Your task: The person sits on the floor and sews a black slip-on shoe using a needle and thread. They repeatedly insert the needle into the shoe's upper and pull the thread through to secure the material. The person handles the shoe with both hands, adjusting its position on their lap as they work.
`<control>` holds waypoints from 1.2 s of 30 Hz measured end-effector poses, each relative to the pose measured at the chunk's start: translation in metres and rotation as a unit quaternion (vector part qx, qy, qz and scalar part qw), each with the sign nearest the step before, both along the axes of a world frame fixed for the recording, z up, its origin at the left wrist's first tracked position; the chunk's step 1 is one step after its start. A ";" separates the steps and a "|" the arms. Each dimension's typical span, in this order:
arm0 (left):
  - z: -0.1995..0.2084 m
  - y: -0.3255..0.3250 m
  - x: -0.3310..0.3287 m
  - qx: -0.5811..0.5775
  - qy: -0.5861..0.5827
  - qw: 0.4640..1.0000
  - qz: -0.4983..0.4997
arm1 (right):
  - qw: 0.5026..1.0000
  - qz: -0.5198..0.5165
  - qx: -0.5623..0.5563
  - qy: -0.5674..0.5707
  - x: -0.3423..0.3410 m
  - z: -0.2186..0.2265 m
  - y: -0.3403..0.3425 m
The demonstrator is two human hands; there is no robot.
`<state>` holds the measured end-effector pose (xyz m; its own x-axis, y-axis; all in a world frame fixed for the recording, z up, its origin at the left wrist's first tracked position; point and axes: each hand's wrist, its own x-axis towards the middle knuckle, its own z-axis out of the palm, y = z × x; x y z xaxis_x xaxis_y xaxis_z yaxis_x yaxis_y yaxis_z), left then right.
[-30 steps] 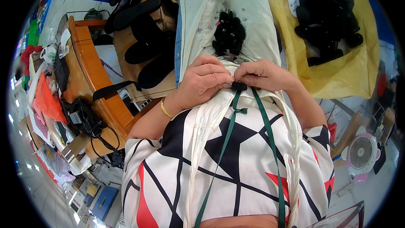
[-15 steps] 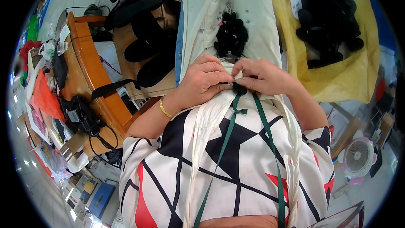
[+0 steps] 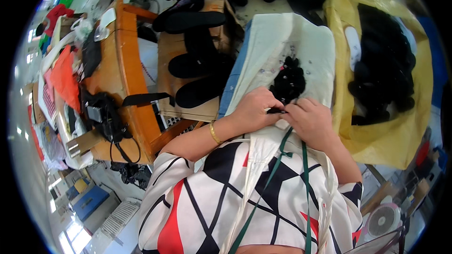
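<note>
Over my lap, my left hand (image 3: 258, 109) and my right hand (image 3: 310, 119) meet with fingertips pinched together. Between them is a small black piece (image 3: 276, 110), mostly covered by the fingers, so its kind does not show. Just beyond the hands, a cluster of small black pieces (image 3: 288, 81) with shiny specks rests on the pale cloth (image 3: 313, 37) spread across my lap. Two green ribbons (image 3: 305, 178) hang down my front from near the hands, one with a small bow.
Left of my lap, black shoe-shaped pieces (image 3: 190, 66) lie on a cardboard box (image 3: 165, 49) beside a wooden frame (image 3: 129, 73) holding a black bag (image 3: 106, 117). To the right, a yellow sack (image 3: 376, 146) holds more black pieces (image 3: 383, 66). A small fan (image 3: 383, 220) stands at lower right.
The view has shifted, so the scene sits lower and further right. Both hands stay together over the lap, now closer to the black cluster, their fingers differently placed around the small piece.
</note>
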<state>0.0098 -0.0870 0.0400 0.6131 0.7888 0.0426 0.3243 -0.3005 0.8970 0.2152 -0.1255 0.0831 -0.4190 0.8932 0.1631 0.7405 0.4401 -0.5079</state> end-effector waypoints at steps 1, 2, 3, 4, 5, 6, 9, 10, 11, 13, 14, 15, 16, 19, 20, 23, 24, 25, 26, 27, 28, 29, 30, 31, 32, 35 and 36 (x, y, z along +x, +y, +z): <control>-0.001 0.002 0.002 0.013 -0.008 1.000 0.001 | 0.999 0.020 0.045 -0.011 -0.001 -0.002 0.002; -0.002 0.004 0.003 0.025 -0.016 1.000 0.002 | 0.995 0.049 0.071 -0.042 0.001 -0.003 0.004; -0.004 0.006 0.005 0.036 -0.024 0.999 0.003 | 0.994 0.064 0.074 -0.042 0.002 -0.007 0.007; -0.004 0.007 0.006 0.039 -0.035 0.999 0.011 | 0.993 0.079 0.077 -0.041 0.002 -0.012 0.009; -0.005 0.009 0.006 0.034 -0.039 0.999 0.006 | 0.991 0.094 0.081 -0.040 0.001 -0.017 0.010; -0.006 0.010 0.007 0.030 -0.043 0.999 0.002 | 0.989 0.129 0.065 -0.035 -0.001 -0.020 0.010; -0.014 0.011 0.010 0.050 -0.024 0.998 0.011 | 0.963 0.188 0.176 0.075 -0.015 -0.007 0.012; -0.011 0.013 0.012 0.051 -0.031 0.998 0.018 | 0.963 0.165 0.190 0.091 -0.021 -0.007 0.010; -0.009 0.017 0.011 0.057 -0.036 0.997 0.031 | 0.981 0.158 0.078 0.078 -0.019 -0.004 0.012; -0.011 0.022 0.008 0.104 -0.016 0.994 0.038 | 0.979 0.137 -0.147 0.046 -0.012 0.005 0.016; -0.009 0.025 0.007 0.122 -0.012 0.992 0.039 | 0.968 0.087 -0.173 0.161 -0.011 0.003 0.012; -0.007 0.028 0.007 0.141 -0.008 0.989 0.041 | 0.941 0.035 -0.197 0.274 -0.010 0.000 0.006; -0.007 0.030 0.008 0.156 -0.005 0.987 0.042 | 0.898 -0.018 -0.217 0.382 -0.009 0.000 0.001; -0.011 0.035 0.006 0.169 -0.001 0.984 0.055 | 0.796 -0.050 -0.334 0.501 0.013 0.020 0.000; -0.013 0.037 0.005 0.153 -0.001 0.987 0.058 | 0.770 -0.064 -0.314 0.552 0.019 0.018 0.003; -0.020 0.039 0.007 0.137 -0.037 0.988 0.064 | 0.701 -0.114 -0.244 0.660 0.025 0.012 0.017; -0.024 0.041 0.005 0.104 -0.036 0.992 0.065 | 0.763 -0.177 -0.220 0.582 0.024 0.006 0.027; -0.024 0.039 0.003 0.031 -0.025 0.998 0.049 | 0.813 -0.238 -0.189 0.497 0.026 -0.001 0.031; -0.029 0.040 0.000 -0.004 -0.042 0.998 0.048 | 0.882 -0.213 -0.177 0.383 0.031 -0.014 0.036; -0.024 0.044 -0.003 -0.037 -0.049 0.997 0.035 | 0.933 -0.195 -0.152 0.260 0.031 -0.021 0.041; -0.022 0.046 -0.005 -0.044 -0.063 0.997 0.031 | 0.953 -0.137 -0.137 0.234 0.020 -0.016 0.049; -0.021 0.050 -0.005 -0.064 -0.075 0.995 0.024 | 0.968 -0.092 -0.122 0.199 0.012 -0.008 0.052; -0.022 0.052 -0.003 -0.076 -0.094 0.992 0.018 | 0.973 -0.069 -0.134 0.177 0.009 -0.012 0.052; -0.023 0.058 -0.005 -0.090 -0.113 0.990 0.012 | 0.976 -0.046 -0.146 0.154 0.006 -0.018 0.054; -0.021 0.064 -0.008 -0.087 -0.107 0.990 0.004 | 0.980 -0.046 -0.125 0.145 0.003 -0.021 0.054; -0.019 0.096 -0.024 -0.032 -0.064 0.997 0.019 | 0.974 -0.082 -0.128 0.169 -0.002 -0.029 0.061; -0.020 0.116 -0.034 0.021 -0.034 0.998 0.053 | 0.973 -0.091 -0.134 0.162 -0.002 -0.026 0.063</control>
